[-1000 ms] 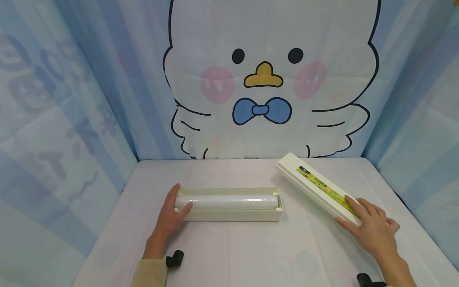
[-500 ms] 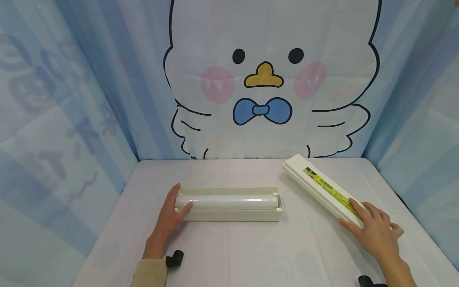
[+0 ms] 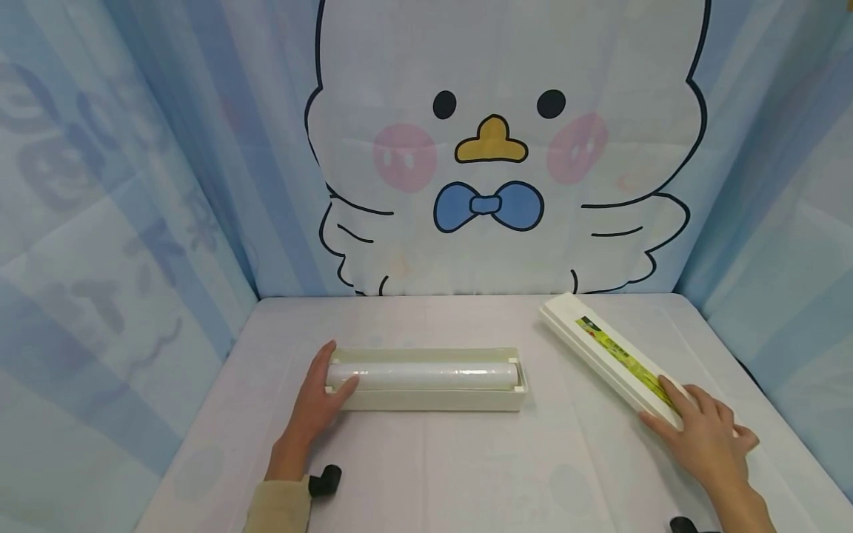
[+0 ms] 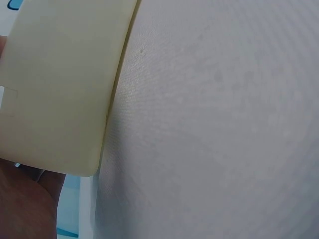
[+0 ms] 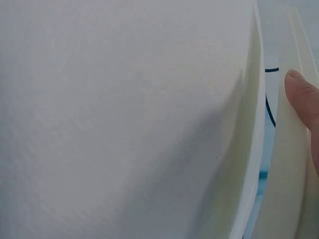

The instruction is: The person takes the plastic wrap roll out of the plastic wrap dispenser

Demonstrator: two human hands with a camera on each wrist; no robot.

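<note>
An open, pale cream cling film box (image 3: 433, 400) lies lengthwise on the table in the head view, with a shiny wrapped roll (image 3: 426, 375) inside. My left hand (image 3: 315, 407) grips its left end, thumb over the front rim and fingers behind. The left wrist view shows the box's cream wall (image 4: 65, 84) beside part of that hand. On the right, my right hand (image 3: 709, 440) holds the near end of the long box lid (image 3: 580, 333), which has a green printed label. The lid slants toward the back left. In the right wrist view the thumb (image 5: 300, 94) lies along the lid's side.
A white cloth covers the table (image 3: 466, 474). Behind it hangs a curtain (image 3: 486, 259) with a cartoon bird, and blue-white curtains stand along both sides. A black wrist mount (image 3: 325, 481) shows at the left cuff.
My right hand has moved the lid a little to the right and toward me, farther from the box. The left hand and the box have stayed in place.
</note>
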